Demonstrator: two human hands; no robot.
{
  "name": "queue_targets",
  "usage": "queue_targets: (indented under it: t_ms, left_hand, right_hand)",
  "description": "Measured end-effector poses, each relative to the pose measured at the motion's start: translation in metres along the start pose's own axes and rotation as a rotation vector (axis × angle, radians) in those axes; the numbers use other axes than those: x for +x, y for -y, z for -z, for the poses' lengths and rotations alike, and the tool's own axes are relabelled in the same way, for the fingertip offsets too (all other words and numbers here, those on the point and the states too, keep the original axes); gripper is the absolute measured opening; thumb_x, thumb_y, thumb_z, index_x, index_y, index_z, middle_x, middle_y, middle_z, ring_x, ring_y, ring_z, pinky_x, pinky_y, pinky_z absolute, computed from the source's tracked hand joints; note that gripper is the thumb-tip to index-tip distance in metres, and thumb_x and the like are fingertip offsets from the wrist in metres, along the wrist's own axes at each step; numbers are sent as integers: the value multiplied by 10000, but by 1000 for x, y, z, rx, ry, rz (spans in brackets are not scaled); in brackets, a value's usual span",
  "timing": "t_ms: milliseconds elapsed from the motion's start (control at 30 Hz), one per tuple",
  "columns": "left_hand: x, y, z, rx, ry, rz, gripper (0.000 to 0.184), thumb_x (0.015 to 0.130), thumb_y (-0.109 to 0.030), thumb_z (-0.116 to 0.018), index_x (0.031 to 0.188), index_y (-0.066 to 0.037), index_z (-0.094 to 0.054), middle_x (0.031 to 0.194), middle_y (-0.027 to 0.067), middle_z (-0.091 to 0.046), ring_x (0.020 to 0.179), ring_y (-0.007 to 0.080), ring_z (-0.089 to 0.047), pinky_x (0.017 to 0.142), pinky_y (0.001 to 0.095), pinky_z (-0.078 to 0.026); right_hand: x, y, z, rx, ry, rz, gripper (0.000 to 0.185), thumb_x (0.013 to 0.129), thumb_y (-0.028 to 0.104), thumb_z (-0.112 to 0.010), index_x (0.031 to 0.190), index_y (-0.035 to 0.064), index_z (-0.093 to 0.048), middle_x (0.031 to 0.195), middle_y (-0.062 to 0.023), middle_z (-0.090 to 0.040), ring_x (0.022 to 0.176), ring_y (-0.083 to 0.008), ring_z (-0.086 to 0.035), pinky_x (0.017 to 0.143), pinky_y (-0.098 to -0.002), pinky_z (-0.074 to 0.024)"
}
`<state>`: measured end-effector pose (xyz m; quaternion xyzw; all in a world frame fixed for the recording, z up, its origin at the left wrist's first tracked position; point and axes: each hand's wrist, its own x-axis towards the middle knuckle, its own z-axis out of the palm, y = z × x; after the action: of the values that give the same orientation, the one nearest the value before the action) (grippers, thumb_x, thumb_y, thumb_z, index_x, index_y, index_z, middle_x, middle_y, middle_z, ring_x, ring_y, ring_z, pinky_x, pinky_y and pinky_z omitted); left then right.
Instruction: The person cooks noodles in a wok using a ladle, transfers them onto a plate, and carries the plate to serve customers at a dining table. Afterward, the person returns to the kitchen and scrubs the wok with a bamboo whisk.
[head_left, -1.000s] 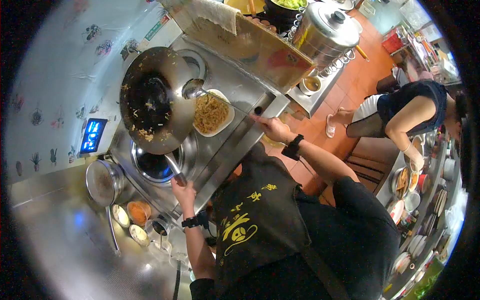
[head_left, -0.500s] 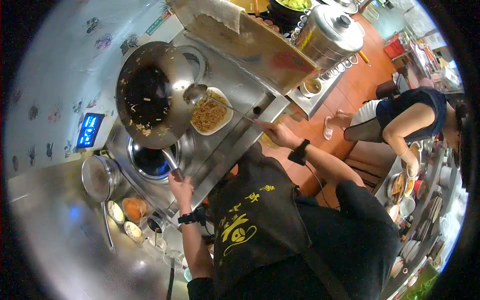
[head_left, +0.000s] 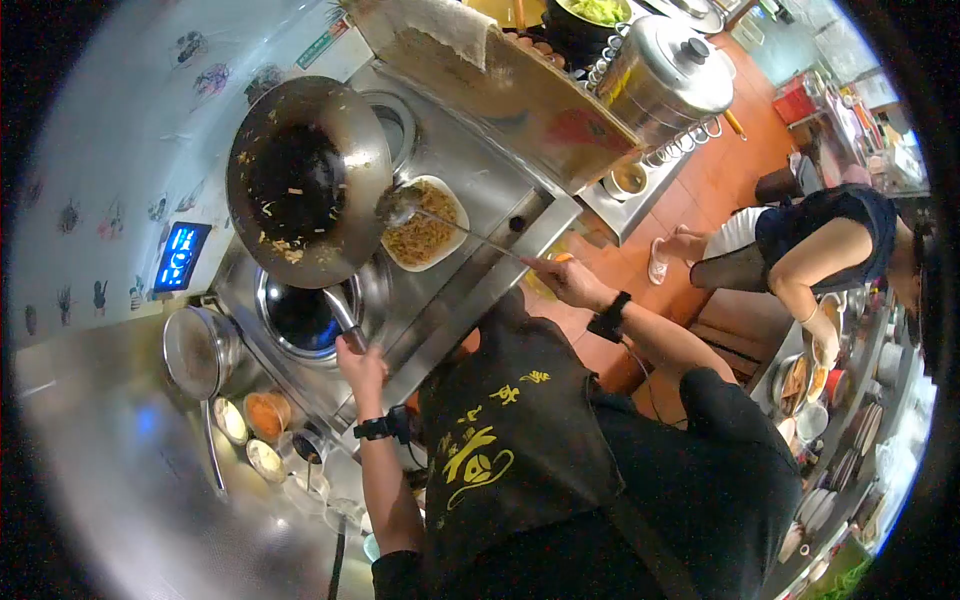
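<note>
The left hand (head_left: 362,370) is closed round the handle (head_left: 345,318) of a wok (head_left: 300,185), which lies ahead of it, tilted, food scraps clinging inside; the right hand (head_left: 572,280) has its fingers curled about the end of a ladle (head_left: 400,212). The ladle's bowl lies over noodle-like strands (head_left: 428,243) in a white dish (head_left: 462,222); contact cannot be told. The dish sits ahead of the hands, just beside the wok, on a stainless-steel cooktop (head_left: 490,165). A burner (head_left: 300,325) shows between wok and left hand. Beyond that hand glows a digital display (head_left: 182,258). Well right of the right hand, a lidded pot (head_left: 665,75) and a bending co-worker (head_left: 835,235) stand near tiled flooring (head_left: 745,145).
</note>
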<state>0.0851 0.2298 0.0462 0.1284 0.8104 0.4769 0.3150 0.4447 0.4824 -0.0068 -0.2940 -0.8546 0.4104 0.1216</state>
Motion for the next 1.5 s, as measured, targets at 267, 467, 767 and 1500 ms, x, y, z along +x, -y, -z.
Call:
queue_targets:
  t_ms: [267, 467, 767, 1500]
  left_hand:
    - [10, -14, -7, -19, 14, 24, 421, 816, 33, -638, 1175, -20, -426, 731, 73, -529, 392, 144, -458, 344, 302, -366]
    - [11, -8, -6, -97, 25, 61, 415, 808, 25, -650, 1161, -25, -438, 704, 66, -525, 385, 144, -455, 337, 301, -359]
    - [-22, -21, 0, -96, 68, 78, 329, 814, 50, -647, 1070, -49, -465, 672, 49, -534, 387, 154, -491, 340, 301, -371]
    - [-32, -19, 3, -133, 58, 84, 316, 798, 62, -645, 1014, -65, -454, 620, 62, -511, 379, 172, -491, 335, 312, -373]
  right_hand:
    - [-35, -1, 17, -35, 90, -67, 405, 950, 102, -570, 1348, 158, -619, 910, -217, -675, 761, -409, -644, 685, -477, -533]
    - [-24, 2, -1, 222, -85, -144, 421, 1008, 136, -550, 1429, 136, -568, 663, -45, -517, 554, -161, -489, 554, -324, -449]
    - [22, 20, 0, 652, -57, -429, 426, 1047, 153, -497, 1472, 142, -529, 736, 65, -490, 627, -44, -419, 549, -230, -397]
    - [29, 29, 18, -23, -32, -185, 531, 937, 160, -582, 1452, 277, -530, 824, -228, -670, 726, -409, -659, 675, -477, -542]
